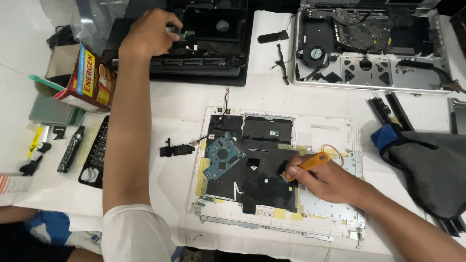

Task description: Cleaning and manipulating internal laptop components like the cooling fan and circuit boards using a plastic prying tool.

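Right hand (324,180) grip clamped on orange screwdriver (310,162) — left hand (148,34) pinching small part (174,31) over black laptop chassis (204,43).

The orange tool handle (314,161) looks like smooth plastic. The white laptop shell (340,133) is matt plastic carrying black film and bare metal plate. At three o'clock lies dull grey cloth (432,170); at ten o'clock, a glossy cardboard box (90,80).

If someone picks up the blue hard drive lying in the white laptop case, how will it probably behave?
The hard drive looks flat and rigid, so it should stay stiff and not roll. Its bare circuit board faces up, so it is probably fragile. It lies loose on the white laptop case, so a push may slide it.
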